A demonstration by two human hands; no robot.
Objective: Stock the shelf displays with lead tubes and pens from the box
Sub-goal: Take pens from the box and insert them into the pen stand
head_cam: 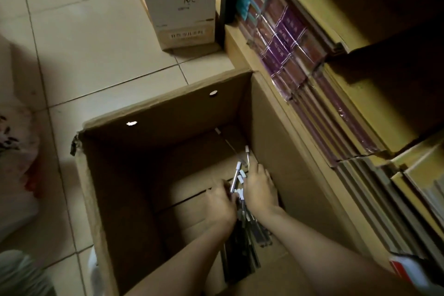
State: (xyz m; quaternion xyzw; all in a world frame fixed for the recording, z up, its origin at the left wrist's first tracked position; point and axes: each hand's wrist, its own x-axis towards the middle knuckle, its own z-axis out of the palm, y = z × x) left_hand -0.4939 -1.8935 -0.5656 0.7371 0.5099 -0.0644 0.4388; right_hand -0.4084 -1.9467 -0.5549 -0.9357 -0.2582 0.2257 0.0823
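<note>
Both hands reach deep into an open cardboard box [168, 113] standing on a tiled floor [84, 43], gathering a bundle of pens [237, 182].

The left hand [219, 204] and right hand [260, 190] press in from either side of the bundle — fingers curled round it, white caps poking up between them and dark barrels trailing back under the wrists. One more pen [246, 154] leans against the box's right wall just beyond the right hand's fingertips; another pen [225, 138] lies farther back on the box bottom. Hard against the box's right side stands a wooden shelf [240, 53] packed with purple shrink-wrapped packs [283, 48] and rows of yellow-edged stock. A white carton [180, 12] sits on the floor beyond — close to the shelf end.
</note>
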